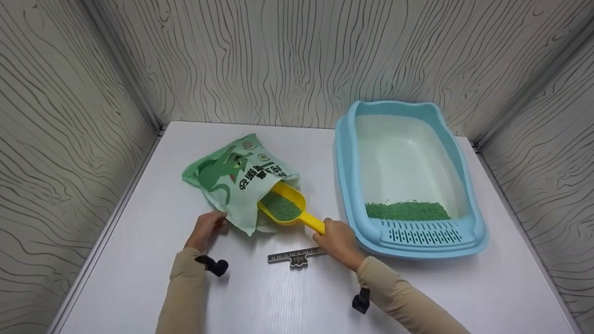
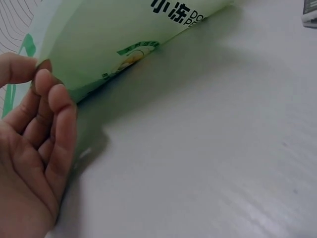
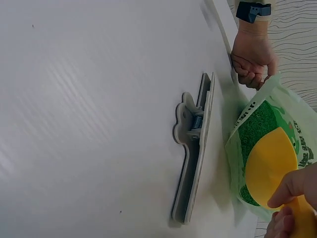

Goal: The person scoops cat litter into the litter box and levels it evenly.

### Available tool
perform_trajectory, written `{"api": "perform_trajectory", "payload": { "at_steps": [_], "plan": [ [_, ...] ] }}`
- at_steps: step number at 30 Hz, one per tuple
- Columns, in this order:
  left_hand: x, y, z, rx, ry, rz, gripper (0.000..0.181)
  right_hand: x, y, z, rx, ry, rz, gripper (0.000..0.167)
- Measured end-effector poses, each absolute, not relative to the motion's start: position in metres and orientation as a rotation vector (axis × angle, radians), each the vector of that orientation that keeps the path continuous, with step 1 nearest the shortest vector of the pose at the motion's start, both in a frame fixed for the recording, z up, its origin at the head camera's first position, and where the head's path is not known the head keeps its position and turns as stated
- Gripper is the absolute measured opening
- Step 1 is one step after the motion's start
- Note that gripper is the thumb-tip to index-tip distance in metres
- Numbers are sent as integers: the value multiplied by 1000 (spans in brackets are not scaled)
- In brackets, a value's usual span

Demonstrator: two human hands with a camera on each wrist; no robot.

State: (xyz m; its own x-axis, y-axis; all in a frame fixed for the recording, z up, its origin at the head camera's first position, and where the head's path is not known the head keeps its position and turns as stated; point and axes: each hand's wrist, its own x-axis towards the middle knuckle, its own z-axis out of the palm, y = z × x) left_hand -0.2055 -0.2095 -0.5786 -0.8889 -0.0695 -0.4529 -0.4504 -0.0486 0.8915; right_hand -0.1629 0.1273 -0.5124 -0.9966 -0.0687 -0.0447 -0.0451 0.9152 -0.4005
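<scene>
Okay so, on my feed the right hand [image 1: 341,241] has its fingers curled round the handle of a yellow scoop [image 1: 312,222], thumb up near the bowl in the right wrist view. The left hand [image 1: 209,228] is pinching the edge of a bag [image 1: 241,190], thumb and fingertips pretty much together, so I'd call neither one spread.

Clock numbers are off the head view, 12 being the far wall. The scoop's bowl sits partly inside the bag's mouth and has a decent load of green pellets [image 1: 282,208] in it; I can see more of them in the bag from the right wrist. Scoop is plain bright yellow, long axis running 10 to 4, bowl toward 10, handle toward 4.

The bag is pale green and crumpled, with a darker green cat and black lettering, lying on the white table [image 1: 139,269] with its mouth facing roughly 4.

Further out, I've got a dark clip [image 1: 297,257] below the scoop, between 5 and 6, partly behind the right hand. The big blue tray [image 1: 347,176] is off between 2 and 3 from the scoop, with green pellets along its 6 o'clock end, next to a slotted strip [image 1: 424,233].
</scene>
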Motion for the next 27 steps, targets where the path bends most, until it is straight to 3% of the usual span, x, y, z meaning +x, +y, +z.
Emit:
{"api": "perform_trajectory", "payload": {
  "at_steps": [27],
  "plan": [
    [-205, -208, -577, -548, 1957, 2022, 19, -136, 160, -486, -180, 3036, -582, 18]
  ]
}}
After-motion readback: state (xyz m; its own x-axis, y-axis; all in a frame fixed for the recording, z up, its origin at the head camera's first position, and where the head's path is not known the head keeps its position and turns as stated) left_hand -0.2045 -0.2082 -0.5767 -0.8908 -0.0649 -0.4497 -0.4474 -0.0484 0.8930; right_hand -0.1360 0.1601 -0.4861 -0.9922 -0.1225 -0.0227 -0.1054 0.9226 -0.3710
